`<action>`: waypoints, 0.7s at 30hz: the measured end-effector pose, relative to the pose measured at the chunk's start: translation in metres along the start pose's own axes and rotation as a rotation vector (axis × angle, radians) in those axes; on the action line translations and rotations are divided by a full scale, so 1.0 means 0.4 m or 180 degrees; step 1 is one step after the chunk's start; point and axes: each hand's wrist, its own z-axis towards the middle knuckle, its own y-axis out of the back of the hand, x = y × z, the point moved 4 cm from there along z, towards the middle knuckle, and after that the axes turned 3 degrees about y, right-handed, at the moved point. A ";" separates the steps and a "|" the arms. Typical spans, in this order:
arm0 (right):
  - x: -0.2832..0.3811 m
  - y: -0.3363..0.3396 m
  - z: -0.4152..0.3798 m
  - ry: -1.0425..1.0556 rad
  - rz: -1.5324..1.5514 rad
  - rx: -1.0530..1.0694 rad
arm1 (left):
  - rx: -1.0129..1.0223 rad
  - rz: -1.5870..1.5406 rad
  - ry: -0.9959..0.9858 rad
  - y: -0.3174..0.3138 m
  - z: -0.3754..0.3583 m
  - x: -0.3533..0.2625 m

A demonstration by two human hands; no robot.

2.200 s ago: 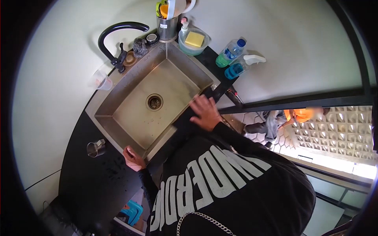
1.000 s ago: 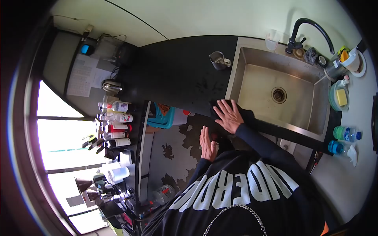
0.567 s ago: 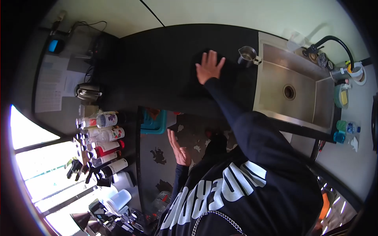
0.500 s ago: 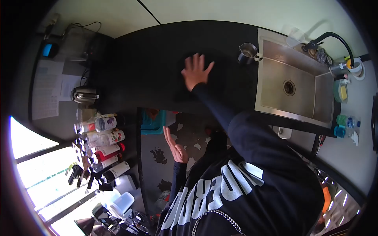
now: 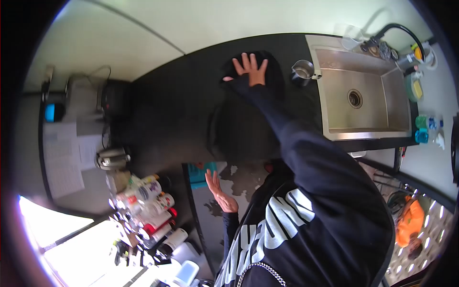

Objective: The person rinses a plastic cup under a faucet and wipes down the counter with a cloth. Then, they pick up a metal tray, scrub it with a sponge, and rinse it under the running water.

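Observation:
My right hand (image 5: 252, 71) lies palm down at the back of the black counter (image 5: 177, 105), fingers spread. A darker black patch surrounds it and covers part of the thumb; I cannot tell whether that is a cloth or shadow. Just right of this hand stands a small metal pitcher (image 5: 301, 72), its handle toward the sink. My left hand (image 5: 221, 192) is held in the air before the counter's front edge, fingers straight and palm turned sideways, with nothing in it.
A steel sink (image 5: 344, 115) with a black faucet (image 5: 404, 28) lies right of the pitcher. Several bottles (image 5: 155, 220) crowd the lower left, below a kettle (image 5: 113, 158). A turquoise bin (image 5: 197, 176) is under the counter edge. A person in orange (image 5: 409, 224) is at lower right.
My right hand has slid toward the back of the counter and closer to the pitcher. The left hand stays raised and open. The whole view has shifted, showing more of the person in orange.

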 end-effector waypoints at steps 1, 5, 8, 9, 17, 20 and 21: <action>0.015 0.014 0.049 -0.0392 -0.0038 0.0196 | -0.0063 -0.0044 0.0157 0.001 0.005 0.003; 0.172 -0.003 -0.088 0.1312 0.0609 0.0515 | -0.0002 -0.0113 0.0308 -0.021 0.093 0.003; 0.123 -0.044 -0.199 0.1794 0.1516 0.0024 | 0.0376 0.0005 -0.0063 -0.096 0.215 -0.075; 0.065 -0.008 -0.165 0.1393 0.1338 0.0238 | 0.0410 0.0008 -0.0105 -0.131 0.265 -0.104; -0.054 -0.023 0.201 -0.0318 -0.0206 0.0705 | 0.1839 0.0661 -0.1277 -0.500 0.546 -0.329; -0.054 -0.099 0.163 -0.0515 -0.1818 0.0346 | 0.2206 0.1312 -0.1980 -0.668 0.600 -0.360; -0.058 -0.141 0.154 -0.0586 -0.2619 0.0200 | 0.2232 0.1285 -0.2047 -0.715 0.605 -0.384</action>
